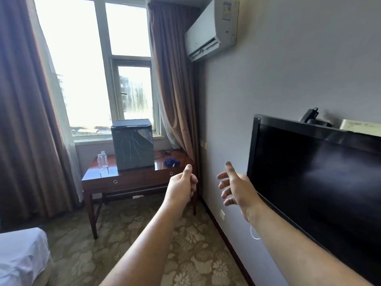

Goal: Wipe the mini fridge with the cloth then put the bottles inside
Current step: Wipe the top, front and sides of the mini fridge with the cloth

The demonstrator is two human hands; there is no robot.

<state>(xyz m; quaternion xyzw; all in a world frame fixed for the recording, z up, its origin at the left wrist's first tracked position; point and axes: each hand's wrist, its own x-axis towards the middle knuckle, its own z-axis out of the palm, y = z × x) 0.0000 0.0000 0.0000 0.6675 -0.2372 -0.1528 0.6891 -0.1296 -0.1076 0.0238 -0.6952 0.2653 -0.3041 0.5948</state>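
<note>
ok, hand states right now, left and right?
Left hand: closed, fingers curled, thumb up, holding nothing.
Right hand: open, fingers spread, holding nothing.

Closed dark mini fridge (133, 144) between clear bottles (102, 159) and blue cloth (171, 162).

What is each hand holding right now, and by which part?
Nothing. The left hand is curled, thumb up, empty; the right hand is open, fingers spread. The cloth and bottles lie untouched on the table.
</note>
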